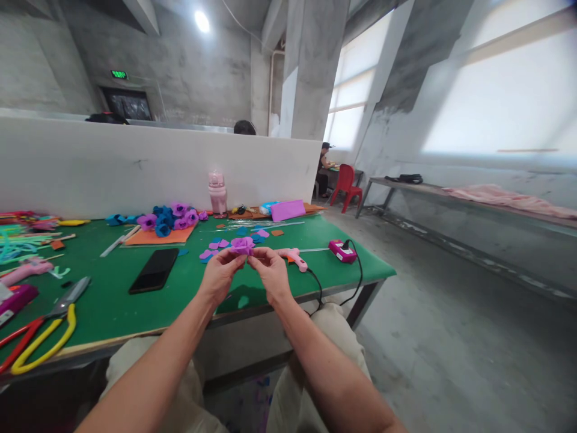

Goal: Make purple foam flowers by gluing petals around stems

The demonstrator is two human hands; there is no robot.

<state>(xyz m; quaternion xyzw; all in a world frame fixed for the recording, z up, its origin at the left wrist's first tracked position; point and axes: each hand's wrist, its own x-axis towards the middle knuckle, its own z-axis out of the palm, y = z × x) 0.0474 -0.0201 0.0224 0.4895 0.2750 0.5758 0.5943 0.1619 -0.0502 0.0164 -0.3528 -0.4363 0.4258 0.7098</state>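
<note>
A purple craft flower (242, 245) is held up above the table's front edge between my two hands. My left hand (220, 272) pinches it from the left, and my right hand (271, 272) pinches it from the right; the fingertips nearly meet beneath the petals. Loose purple and blue petal pieces (217, 243) lie on the green table just behind. Close to my right hand rests a pink glue gun (295, 258), its black cord running off the table edge. Finished-looking purple and blue flowers (169, 218) sit on an orange sheet (148, 237) farther back.
A black phone (154, 270) and red-and-yellow-handled scissors (56, 322) lie to the left. A pink bottle (218, 193) stands by the white partition (157, 159). A magenta box (342, 251) with a plugged-in cord sits right. Beyond are a red chair (346, 185) and a person (323, 168).
</note>
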